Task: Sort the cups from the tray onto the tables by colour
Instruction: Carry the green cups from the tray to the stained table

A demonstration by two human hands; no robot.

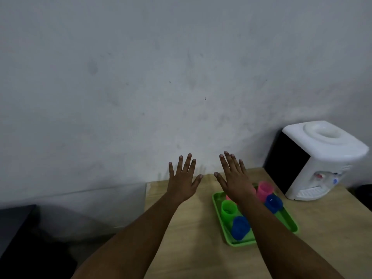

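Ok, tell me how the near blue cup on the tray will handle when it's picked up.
The near blue cup looks like thin plastic, so probably light and fairly stiff. It appears tilted on the green tray, so a nudge may roll or tip it. Its smooth, tapered wall could slip, so gripping around it seems safer. The right hand hovers open above the tray, holding nothing.

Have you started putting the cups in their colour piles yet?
Not yet. Every cup in view, the pink cup, green cup and two blue cups, sits on the green tray. The left hand and right hand are spread open, holding nothing. All the sorting is left.
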